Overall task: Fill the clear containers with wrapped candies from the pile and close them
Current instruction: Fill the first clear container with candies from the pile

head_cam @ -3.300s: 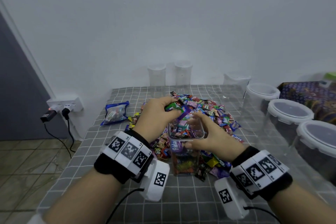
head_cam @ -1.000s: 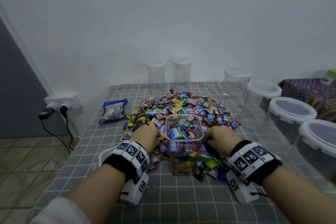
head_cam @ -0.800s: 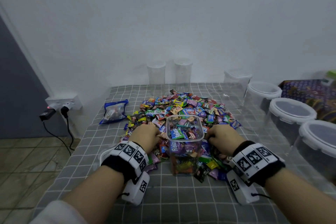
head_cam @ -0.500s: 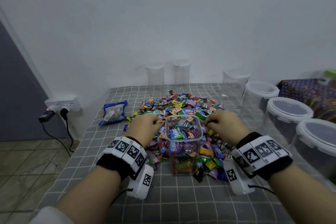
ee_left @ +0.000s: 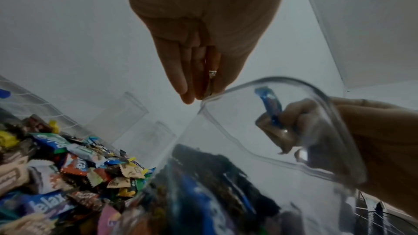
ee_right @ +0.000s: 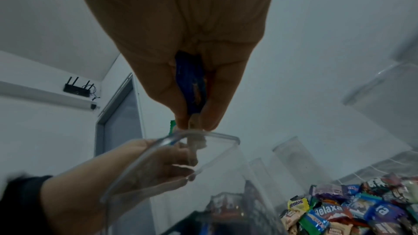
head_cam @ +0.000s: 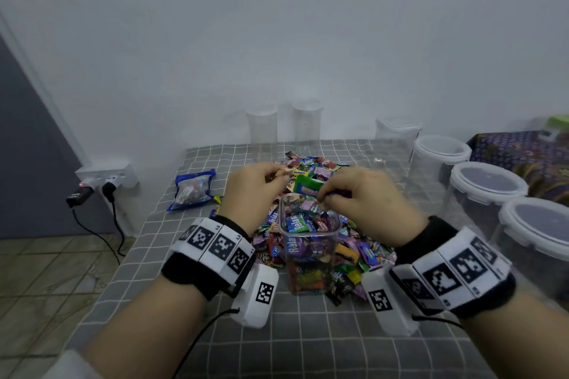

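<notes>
With both hands raised over the mouth of the open tub (head_cam: pixel 309 251), I judge I'm in the middle of the filling step: a load of sweets has been picked from the pile (head_cam: pixel 311 169) and is about to go in. My right hand (head_cam: pixel 366 197) is curled and pinching a blue-wrapped sweet (ee_right: pixel 191 87) between thumb and fingers, right above the far right part of the rim; the right wrist view shows it held upright just over the clear edge. My left hand (head_cam: pixel 255 191) sits at the far left of the rim with its fingers drawn together, pinching something small and pale at the tips, though I can't make out exactly what it is. The tub stands upright on the checked table (head_cam: pixel 308 341), at the near edge of the pile, and looks close to full, with wrappers showing a little below the rim. Next I'd want both hands centred over the opening before letting go, since the sweets could easily bounce off the rim and back onto the pile. After that I reckon one or two more loads at most, then the lid, which I can't spot from here. Several more clear containers (head_cam: pixel 261 129) wait empty along the wall behind, and lidded ones (head_cam: pixel 488 184) stand in a row to the right.
</notes>
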### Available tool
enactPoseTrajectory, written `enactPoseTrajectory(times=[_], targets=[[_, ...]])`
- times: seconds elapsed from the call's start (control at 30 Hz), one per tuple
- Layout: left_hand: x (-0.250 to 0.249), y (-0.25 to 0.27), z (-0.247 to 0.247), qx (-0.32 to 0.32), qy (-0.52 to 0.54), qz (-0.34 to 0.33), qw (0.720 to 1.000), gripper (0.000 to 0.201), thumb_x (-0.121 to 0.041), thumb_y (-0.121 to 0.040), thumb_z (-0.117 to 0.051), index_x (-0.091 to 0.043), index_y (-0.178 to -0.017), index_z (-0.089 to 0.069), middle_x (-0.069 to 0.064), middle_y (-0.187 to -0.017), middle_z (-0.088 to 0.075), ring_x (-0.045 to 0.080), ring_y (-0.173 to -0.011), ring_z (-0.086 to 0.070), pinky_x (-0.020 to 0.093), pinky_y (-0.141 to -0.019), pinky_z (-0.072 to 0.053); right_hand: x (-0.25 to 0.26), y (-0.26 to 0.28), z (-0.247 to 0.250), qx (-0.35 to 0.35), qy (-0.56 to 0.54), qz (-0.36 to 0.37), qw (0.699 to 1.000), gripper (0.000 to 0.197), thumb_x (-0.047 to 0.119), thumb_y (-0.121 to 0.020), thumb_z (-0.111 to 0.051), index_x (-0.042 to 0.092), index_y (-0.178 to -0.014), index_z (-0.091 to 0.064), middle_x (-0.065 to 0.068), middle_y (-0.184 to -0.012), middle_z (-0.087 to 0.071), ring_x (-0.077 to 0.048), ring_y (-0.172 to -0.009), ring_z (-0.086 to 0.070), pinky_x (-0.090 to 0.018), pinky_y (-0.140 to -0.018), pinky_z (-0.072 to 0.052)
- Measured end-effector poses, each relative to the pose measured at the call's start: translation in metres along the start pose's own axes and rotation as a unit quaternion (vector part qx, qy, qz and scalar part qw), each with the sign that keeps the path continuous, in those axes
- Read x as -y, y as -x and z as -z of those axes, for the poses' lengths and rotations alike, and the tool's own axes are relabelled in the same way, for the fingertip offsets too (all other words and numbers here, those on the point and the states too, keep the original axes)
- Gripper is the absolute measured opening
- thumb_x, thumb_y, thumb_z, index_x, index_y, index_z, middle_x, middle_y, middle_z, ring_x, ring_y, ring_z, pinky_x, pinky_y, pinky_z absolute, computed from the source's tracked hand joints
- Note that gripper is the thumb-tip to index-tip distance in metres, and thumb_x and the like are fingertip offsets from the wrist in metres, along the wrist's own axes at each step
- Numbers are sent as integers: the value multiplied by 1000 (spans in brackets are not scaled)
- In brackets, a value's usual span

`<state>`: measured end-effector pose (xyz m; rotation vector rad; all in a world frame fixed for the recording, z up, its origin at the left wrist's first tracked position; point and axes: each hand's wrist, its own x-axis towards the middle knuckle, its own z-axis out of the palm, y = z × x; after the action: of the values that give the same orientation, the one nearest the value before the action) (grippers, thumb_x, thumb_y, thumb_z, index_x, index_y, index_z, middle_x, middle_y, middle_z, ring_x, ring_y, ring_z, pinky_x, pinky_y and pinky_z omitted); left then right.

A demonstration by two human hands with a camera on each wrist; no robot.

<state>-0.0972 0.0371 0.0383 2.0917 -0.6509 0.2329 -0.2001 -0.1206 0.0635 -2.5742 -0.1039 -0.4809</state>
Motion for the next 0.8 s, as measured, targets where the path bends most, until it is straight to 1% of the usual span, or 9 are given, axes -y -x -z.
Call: enactPoseTrajectory(times=[0.1,0.2,0.23,0.33,0.43,0.5,0.6,0.7,0.8], targets=[[-4,2,0,-3,7,0,1000,9,-20,-88,-63,-19,-85,-72,-13,-67,-61,2,-64,-53,19,-60,-37,3,-1,-4,4,20,2,1000,18,17,-85,-60,20,-97,-73,5,-88,-58,-12,-85,-52,-26,-75,-37],[-7,3,-1,1,22,4,1000,10,-19,-88,-63,-15,-87,-72,-9,-72,-65,10,-72,-59,26,-68,-44,5,-2,-8,-7,13,3,1000,26,18,-87,-60,19,-111,-67,2,-102,-60,-8,-87,-48,-23,-76,-34],[-9,3,-1,2,27,3,1000,11,-19,-88,-63,-13,-87,-73,-6,-74,-67,13,-74,-62,28,-70,-48,5,-2,-9,-10,1,4,1000,27,19,-86,-60,18,-113,-66,2,-106,-61,-8,-89,-50,-23,-80,-37],[-12,5,-2,6,43,-10,999,9,-18,-87,-64,-17,-85,-73,0,-76,-70,17,-76,-64,34,-74,-51,5,1,-12,-18,-47,-1,999,33,24,-86,-64,19,-118,-62,4,-116,-59,-11,-101,-55,-34,-90,-46],[-12,6,-2,16,58,-21,998,8,-17,-86,-66,-19,-86,-74,0,-78,-71,17,-79,-66,38,-78,-52,4,4,-12,-25,-63,-9,998,49,31,-84,-66,20,-130,-51,5,-127,-53,-7,-116,-48,-29,-100,-40],[-13,7,-3,36,81,-20,996,14,-17,-86,-67,-17,-97,-74,-2,-85,-73,13,-84,-68,37,-83,-54,1,6,-13,7,-80,-39,996,70,35,-81,-69,19,-141,-38,5,-139,-43,-7,-126,-40,-24,-103,-33],[-14,10,-4,62,113,-6,992,25,-17,-85,-68,-14,-109,-70,-9,-86,-71,2,-83,-68,23,-85,-54,-4,9,-14,96,-125,-83,984,94,37,-76,-74,19,-149,-18,5,-152,-27,-8,-136,-28,-23,-107,-28],[-16,11,-4,50,114,-13,992,21,-21,-85,-68,-18,-105,-72,-11,-91,-70,1,-89,-66,20,-84,-52,-13,11,-17,152,-164,-113,968,103,35,-74,-77,22,-150,-9,9,-147,-27,-5,-135,-27,-17,-101,-26],[-13,9,-1,22,126,6,992,16,-23,-88,-64,-20,-101,-73,-9,-93,-71,2,-90,-65,22,-84,-51,-21,13,-25,156,-207,-133,957,101,30,-72,-79,21,-148,-14,13,-134,-37,-4,-126,-38,-15,-96,-33]])
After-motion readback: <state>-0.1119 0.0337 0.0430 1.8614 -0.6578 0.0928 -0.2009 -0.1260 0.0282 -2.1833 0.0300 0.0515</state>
